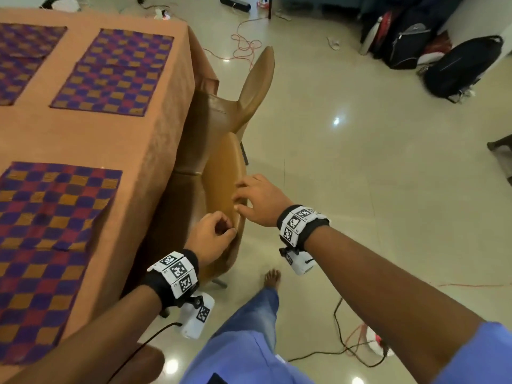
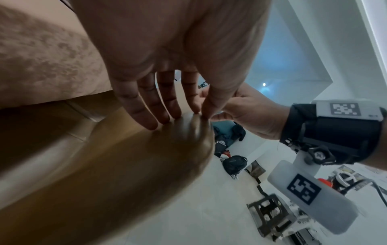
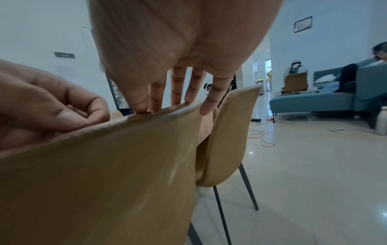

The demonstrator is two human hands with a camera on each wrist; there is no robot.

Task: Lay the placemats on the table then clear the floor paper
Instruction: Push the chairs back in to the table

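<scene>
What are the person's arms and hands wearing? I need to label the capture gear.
Both hands, left and right, are bare. Each wrist carries a black strap with white blocks printed with black square markers. A white camera housing hangs under each wrist; a black cable runs from the left one. Short blue sleeves show at the upper arms.

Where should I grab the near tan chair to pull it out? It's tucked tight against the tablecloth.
Grip the near chair by its backrest's top edge, from the floor side. Only that thin rim is exposed; the right hand and left hand are already there.
</scene>
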